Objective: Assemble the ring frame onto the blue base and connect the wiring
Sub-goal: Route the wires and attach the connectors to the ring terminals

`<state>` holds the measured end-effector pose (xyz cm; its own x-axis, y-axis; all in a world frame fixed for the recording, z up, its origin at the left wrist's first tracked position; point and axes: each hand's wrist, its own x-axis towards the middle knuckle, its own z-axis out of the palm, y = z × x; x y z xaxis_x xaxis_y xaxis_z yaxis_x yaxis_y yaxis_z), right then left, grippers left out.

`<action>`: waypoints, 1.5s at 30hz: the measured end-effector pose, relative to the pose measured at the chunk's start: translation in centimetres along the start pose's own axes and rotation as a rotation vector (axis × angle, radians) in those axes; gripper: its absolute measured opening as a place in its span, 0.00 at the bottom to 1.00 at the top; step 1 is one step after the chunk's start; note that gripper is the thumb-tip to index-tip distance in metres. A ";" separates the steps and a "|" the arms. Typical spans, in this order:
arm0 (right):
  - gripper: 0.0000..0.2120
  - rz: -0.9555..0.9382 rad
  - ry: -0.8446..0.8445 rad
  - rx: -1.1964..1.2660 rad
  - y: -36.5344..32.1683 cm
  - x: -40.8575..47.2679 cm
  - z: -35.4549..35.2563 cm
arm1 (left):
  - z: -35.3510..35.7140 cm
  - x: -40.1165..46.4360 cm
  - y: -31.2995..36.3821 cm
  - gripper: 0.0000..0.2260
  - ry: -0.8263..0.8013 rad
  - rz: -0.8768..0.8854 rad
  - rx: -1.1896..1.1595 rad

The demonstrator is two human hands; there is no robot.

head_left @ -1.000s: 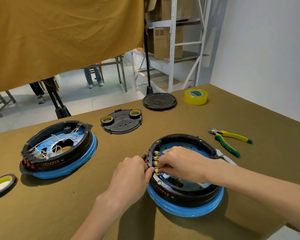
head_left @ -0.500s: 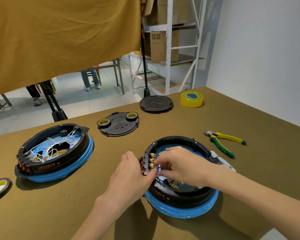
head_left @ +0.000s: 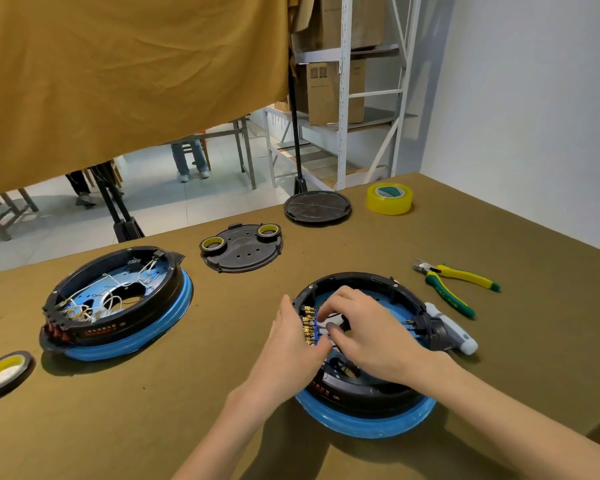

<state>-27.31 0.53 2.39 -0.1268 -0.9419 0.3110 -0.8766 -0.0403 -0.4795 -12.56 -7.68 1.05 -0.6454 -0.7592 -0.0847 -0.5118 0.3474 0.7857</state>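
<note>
Ring frame (head_left: 361, 382) is steadied on the blue base (head_left: 371, 422) by the left hand (head_left: 291, 344); wiring (head_left: 321, 327) seems pinched by the right hand (head_left: 368, 330) for connection.

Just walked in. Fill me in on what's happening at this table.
A person is wiring the nearer unit, a black ring frame already sitting on its blue base. The left hand steadies the frame beside a row of gold terminals, while the right hand works small wires inside the ring. A second, wired unit sits to the left. Pliers and a yellow tape roll lie unused.
</note>
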 end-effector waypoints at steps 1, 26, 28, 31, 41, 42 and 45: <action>0.06 0.007 0.009 0.012 0.1 0.0 0.0 | 0.2 0.0 0.1 0.44 0.006 -0.003 -0.018; 0.06 0.033 0.022 -0.026 0.5 0.0 0.8 | 1.2 0.8 -1.9 0.41 0.118 0.072 -0.081; 0.06 0.035 0.025 -0.029 0.5 0.0 0.9 | 1.2 1.1 -1.7 0.41 0.128 0.059 -0.032; 0.06 0.043 0.038 -0.028 0.6 0.0 0.9 | 0.9 1.4 -1.5 0.41 0.069 0.040 -0.020; 0.10 0.065 -0.009 -0.041 0.6 0.1 1.0 | -0.1 1.4 -1.7 0.45 -0.070 0.044 -0.119; 0.10 0.065 -0.014 -0.040 0.6 0.1 1.0 | 0.1 1.4 -1.4 0.45 -0.035 0.035 -0.126; 0.12 0.074 -0.026 -0.026 0.6 0.2 1.0 | 1.0 1.6 -0.9 0.41 0.106 0.045 -0.070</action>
<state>-27.43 -0.05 1.37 -0.1797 -0.9505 0.2536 -0.8770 0.0380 -0.4790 -13.67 -8.64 -0.39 -0.6012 -0.7990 0.0137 -0.4409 0.3459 0.8282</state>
